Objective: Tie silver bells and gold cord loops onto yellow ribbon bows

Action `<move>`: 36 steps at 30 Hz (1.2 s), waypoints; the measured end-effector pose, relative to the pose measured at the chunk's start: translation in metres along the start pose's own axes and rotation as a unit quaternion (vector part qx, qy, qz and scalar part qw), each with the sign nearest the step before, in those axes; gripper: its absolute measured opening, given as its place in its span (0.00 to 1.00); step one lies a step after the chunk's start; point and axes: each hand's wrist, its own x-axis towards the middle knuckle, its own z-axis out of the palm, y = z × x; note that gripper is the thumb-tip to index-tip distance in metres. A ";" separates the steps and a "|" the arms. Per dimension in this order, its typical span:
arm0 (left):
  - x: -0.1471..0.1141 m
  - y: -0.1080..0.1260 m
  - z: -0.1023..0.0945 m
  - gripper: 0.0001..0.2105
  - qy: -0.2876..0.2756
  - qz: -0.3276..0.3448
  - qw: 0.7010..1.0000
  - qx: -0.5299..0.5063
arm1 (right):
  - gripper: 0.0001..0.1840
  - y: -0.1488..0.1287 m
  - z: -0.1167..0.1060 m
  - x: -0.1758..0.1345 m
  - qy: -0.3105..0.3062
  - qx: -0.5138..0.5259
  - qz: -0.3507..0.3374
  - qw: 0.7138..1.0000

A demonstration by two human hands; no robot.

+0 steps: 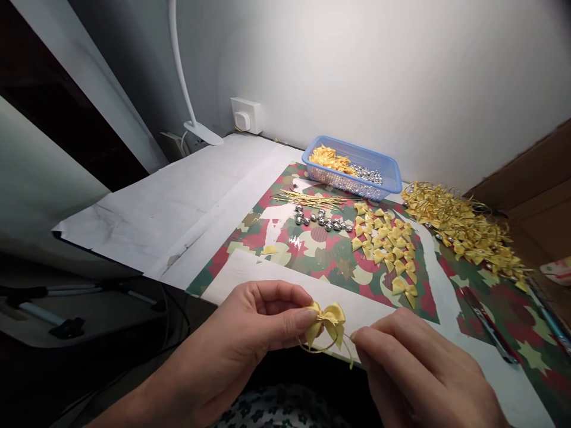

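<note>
Between the thumb and fingers of my left hand [263,324] is a yellow ribbon bow [331,318], held above the table's front edge. A thin gold cord [322,351] curves in a loop below the bow. My right hand [414,362] is closed in a pinch on the cord's end, to the right of the bow. Several loose yellow bows [387,241] lie in rows on the patterned sheet beyond my hands. Silver bells [328,223] sit in a line left of them, with a bundle of gold cords [312,200] behind.
A blue basket [377,193] at the back holds yellow bows and small silver bells. Bows with cords form a heap [464,226] at the right. Tweezers [488,327] lie at the near right. A white clip-on lamp [203,132] stands by the wall, and a cardboard box [535,190] borders the right.
</note>
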 end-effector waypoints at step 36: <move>-0.006 0.000 0.008 0.09 0.024 0.002 0.999 0.039 | 0.12 0.000 0.005 0.000 -0.009 0.009 0.005 1.000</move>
